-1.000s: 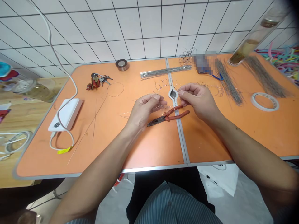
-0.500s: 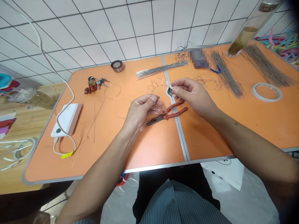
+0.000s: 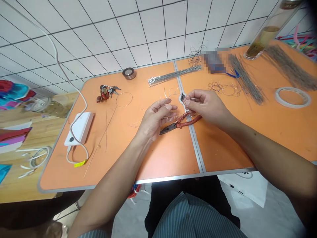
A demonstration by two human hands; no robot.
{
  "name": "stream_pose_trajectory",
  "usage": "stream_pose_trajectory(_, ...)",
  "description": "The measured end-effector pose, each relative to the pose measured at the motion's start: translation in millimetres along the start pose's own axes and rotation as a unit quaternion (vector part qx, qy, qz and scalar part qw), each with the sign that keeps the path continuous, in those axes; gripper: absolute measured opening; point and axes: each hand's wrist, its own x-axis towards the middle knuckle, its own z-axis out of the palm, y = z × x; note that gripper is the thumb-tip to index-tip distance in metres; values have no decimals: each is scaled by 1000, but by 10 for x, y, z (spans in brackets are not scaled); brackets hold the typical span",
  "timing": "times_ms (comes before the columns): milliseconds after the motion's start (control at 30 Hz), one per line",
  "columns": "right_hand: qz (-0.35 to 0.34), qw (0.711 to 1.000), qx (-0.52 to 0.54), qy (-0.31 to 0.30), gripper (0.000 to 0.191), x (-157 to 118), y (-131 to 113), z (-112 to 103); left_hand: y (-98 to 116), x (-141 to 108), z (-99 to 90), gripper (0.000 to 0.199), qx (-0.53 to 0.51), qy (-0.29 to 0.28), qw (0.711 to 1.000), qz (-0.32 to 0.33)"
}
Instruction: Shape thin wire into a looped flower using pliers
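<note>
Between my hands is a thin copper-coloured wire bent into several loops (image 3: pixel 171 118). My left hand (image 3: pixel 158 115) holds the looped part, thumb and fingers curled around it. My right hand (image 3: pixel 205 104) pinches the wire at the other side, thumb against forefinger. Below the hands, pliers with red handles (image 3: pixel 182 125) lie on the orange table (image 3: pixel 168 158), across the metal seam, their jaws pointing left. My right hand partly covers the handle ends. Exactly where the fingers meet the fine wire is hard to see.
Behind lies a bundle of straight wires (image 3: pixel 173 76); more wire bundles (image 3: pixel 247 79) are at right. Bent wire pieces (image 3: pixel 223 88), a tape roll (image 3: pixel 129 73), keys (image 3: pixel 106 92), a wire ring (image 3: pixel 124 99), a corded white power bank (image 3: pixel 79 129) and a glass bottle (image 3: pixel 262 41) surround the work.
My right hand has moved slightly down and closer to the wire, now pinching it. The looped wire has turned between my hands. The whole view has shifted a little.
</note>
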Motion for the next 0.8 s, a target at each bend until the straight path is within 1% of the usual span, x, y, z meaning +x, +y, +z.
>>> stream_pose_trajectory(100, 10, 1000, 1, -13, 11, -19, 8, 27, 28, 19, -24, 38, 4, 14, 999, 38)
stream_pose_trajectory(167, 10, 1000, 5, -19, 11, -22, 14, 41, 34, 33, -42, 34, 11, 22, 998, 52)
stream_pose_trajectory(267, -26, 1000, -12, 1, 13, -6, 26, 44, 34, 39, -55, 32, 23, 19, 999, 44)
stream_pose_trajectory(367, -64, 997, -46, 25, 14, 3, 32, 40, 30, 20, -45, 34, 38, 4, 999, 34)
stream_pose_trajectory(500, -33, 999, -37, -7, 16, -20, 26, 27, 12, -2, -27, 33, 69, -5, 996, 48)
stream_pose_trajectory(600, -40, 999, -23, -23, 28, -21, 35, -6, 0, 8, -36, 33, 59, 12, 997, 53)
stream_pose_trajectory(700, -51, 998, -20, -23, 40, -1, 54, -34, 7, 20, -48, 32, 47, 27, 997, 57)
stream_pose_trajectory(800, -46, 999, -22, -17, 38, 2, 50, -17, 21, 15, -42, 31, 46, 33, 997, 54)
